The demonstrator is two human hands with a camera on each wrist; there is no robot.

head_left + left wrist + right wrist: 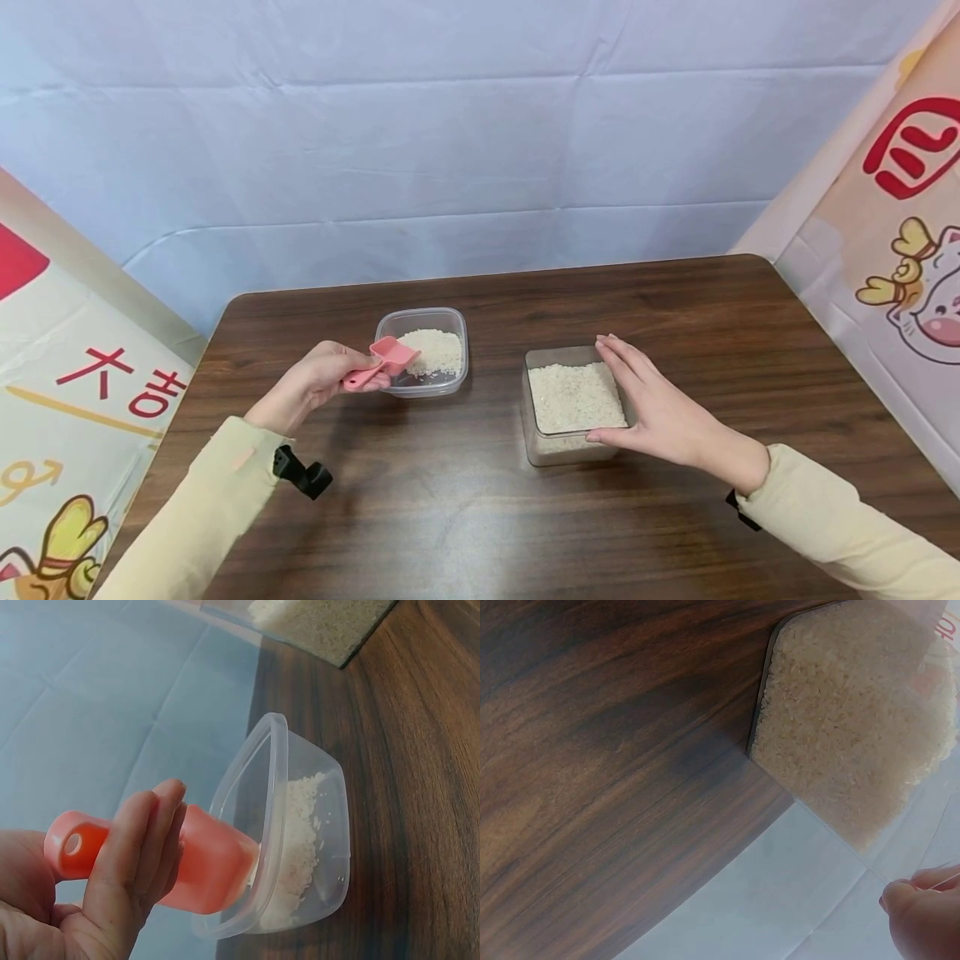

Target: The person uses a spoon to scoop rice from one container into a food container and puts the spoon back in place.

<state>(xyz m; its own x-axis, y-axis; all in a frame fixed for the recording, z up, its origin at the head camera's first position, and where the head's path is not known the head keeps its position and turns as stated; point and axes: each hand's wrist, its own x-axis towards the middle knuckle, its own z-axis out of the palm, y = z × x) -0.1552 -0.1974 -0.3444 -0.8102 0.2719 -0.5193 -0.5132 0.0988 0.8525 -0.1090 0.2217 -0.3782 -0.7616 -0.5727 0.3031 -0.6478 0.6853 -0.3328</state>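
Note:
My left hand (pixel 322 375) holds a pink scoop (pixel 396 356) by its handle. The scoop's bowl tilts over the left rim of a small clear plastic container (pixel 462 367). White rice (pixel 435 350) lies heaped in that container, seen through its wall in the left wrist view. On the right, a taller transparent square container (pixel 534 446) is filled with rice (pixel 576 398) nearly to the top. My right hand (pixel 663 417) grips its right side, thumb at the near rim and fingers at the far corner. The right wrist view shows only a fingertip (pixel 922 919) at the rim.
Both containers stand on a dark wood-grain table (pixel 465 517), a gap between them. A pale cloth (pixel 450 150) hangs behind the table's far edge. Printed cloths with cartoon figures hang at the left and right sides.

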